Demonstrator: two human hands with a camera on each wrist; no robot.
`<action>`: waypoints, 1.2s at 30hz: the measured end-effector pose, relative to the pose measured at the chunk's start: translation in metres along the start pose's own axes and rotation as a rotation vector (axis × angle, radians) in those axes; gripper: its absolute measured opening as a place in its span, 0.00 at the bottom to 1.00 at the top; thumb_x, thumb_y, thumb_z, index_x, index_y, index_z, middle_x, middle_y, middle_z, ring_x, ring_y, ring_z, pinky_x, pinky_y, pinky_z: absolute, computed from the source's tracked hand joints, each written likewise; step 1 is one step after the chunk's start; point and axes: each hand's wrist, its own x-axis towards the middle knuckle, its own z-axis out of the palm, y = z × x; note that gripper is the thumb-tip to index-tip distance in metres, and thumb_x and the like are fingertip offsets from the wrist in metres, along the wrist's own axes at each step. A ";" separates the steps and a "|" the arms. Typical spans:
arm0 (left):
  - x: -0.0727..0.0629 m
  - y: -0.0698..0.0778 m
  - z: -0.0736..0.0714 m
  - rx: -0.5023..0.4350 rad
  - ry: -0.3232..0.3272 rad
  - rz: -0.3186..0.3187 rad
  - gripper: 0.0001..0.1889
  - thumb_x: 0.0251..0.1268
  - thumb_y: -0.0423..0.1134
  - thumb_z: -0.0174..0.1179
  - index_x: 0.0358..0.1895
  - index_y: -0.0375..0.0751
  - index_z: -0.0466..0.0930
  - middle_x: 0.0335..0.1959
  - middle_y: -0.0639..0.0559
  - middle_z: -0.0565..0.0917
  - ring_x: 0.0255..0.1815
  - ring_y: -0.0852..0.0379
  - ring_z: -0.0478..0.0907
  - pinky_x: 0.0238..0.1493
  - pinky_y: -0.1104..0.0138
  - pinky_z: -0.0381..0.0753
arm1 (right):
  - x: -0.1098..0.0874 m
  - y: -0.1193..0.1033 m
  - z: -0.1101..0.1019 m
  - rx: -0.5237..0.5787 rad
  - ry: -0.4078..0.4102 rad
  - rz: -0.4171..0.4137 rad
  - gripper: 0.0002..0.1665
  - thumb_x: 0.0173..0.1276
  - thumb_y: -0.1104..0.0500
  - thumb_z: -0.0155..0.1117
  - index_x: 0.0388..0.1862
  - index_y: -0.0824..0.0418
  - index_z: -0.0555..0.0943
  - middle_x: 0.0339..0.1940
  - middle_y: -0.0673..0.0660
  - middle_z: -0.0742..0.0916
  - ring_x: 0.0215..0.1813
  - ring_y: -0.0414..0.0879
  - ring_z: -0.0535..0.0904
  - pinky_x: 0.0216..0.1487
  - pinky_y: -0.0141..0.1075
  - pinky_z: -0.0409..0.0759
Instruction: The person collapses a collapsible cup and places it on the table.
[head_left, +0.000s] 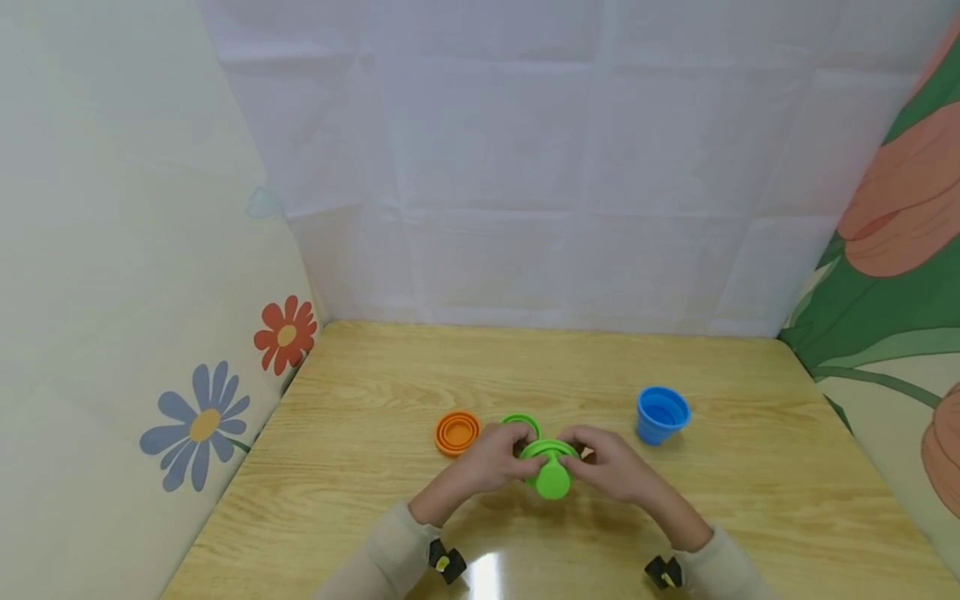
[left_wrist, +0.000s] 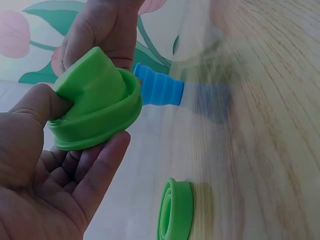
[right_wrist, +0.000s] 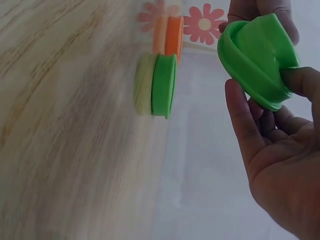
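As 2 hands (head_left: pixel 486 461) (head_left: pixel 613 467) pinch it, green cup (head_left: pixel 553 481) hangs between them.

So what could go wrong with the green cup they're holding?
The green cup might slip: the left hand and right hand hold it up off the table. It could fold crookedly, since its middle looks tilted against its rim. If dropped, it may bump the flat green cup lying just beyond it.

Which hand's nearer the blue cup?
Right. In the head view, the right hand is just left of the blue cup and closer to the person; the left hand is farther left, across the green cup both hold.
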 end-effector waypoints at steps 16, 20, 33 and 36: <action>0.001 -0.003 -0.001 -0.054 -0.029 0.023 0.13 0.69 0.47 0.66 0.47 0.43 0.82 0.35 0.58 0.84 0.34 0.62 0.79 0.33 0.71 0.82 | -0.003 -0.003 0.001 -0.158 0.124 0.007 0.10 0.73 0.65 0.63 0.51 0.62 0.84 0.37 0.49 0.84 0.39 0.36 0.79 0.35 0.30 0.85; 0.001 -0.004 -0.002 -0.094 -0.057 0.003 0.18 0.65 0.49 0.70 0.52 0.43 0.80 0.41 0.58 0.85 0.40 0.61 0.80 0.40 0.70 0.82 | -0.003 -0.004 0.002 -0.183 0.141 -0.002 0.10 0.74 0.65 0.63 0.51 0.62 0.84 0.38 0.50 0.85 0.39 0.36 0.79 0.36 0.30 0.84; -0.002 0.003 -0.006 -0.197 0.009 0.014 0.14 0.71 0.45 0.65 0.53 0.44 0.81 0.40 0.56 0.82 0.40 0.57 0.76 0.38 0.68 0.78 | -0.001 -0.004 -0.002 0.049 0.100 0.070 0.18 0.80 0.58 0.57 0.61 0.65 0.80 0.48 0.60 0.86 0.46 0.42 0.81 0.43 0.43 0.89; -0.002 0.003 -0.008 -0.208 0.008 0.001 0.15 0.71 0.46 0.65 0.54 0.45 0.81 0.40 0.56 0.82 0.41 0.56 0.76 0.40 0.67 0.79 | 0.000 -0.006 -0.002 0.094 0.096 0.105 0.20 0.78 0.55 0.60 0.62 0.63 0.80 0.47 0.58 0.86 0.46 0.44 0.80 0.44 0.48 0.88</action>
